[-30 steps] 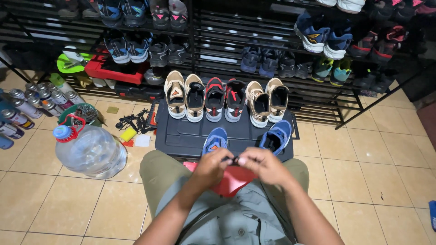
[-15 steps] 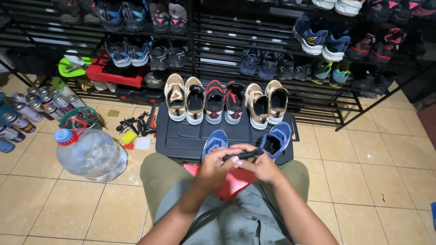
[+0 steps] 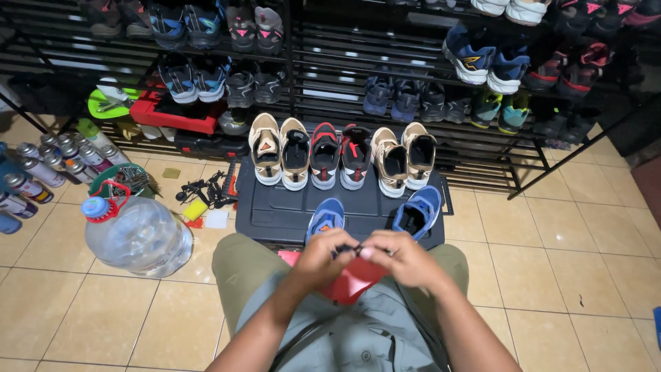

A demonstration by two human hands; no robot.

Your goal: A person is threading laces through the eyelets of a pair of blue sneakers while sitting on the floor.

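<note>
The black lace [image 3: 350,248], stretched level between the hands half a second ago, is now bunched into a small knot between them. Left hand [image 3: 322,256] and right hand [image 3: 399,256] both pinch it, fingertips nearly touching, over a red cloth [image 3: 351,282] on the lap. Two blue shoes [image 3: 326,215] sit at the near edge of the black case [image 3: 275,207] (six more line its far edge). Bare tile lies to the right.

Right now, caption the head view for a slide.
Both hands, left hand and right hand, pinch a small black lace piece above a red cloth.
</note>
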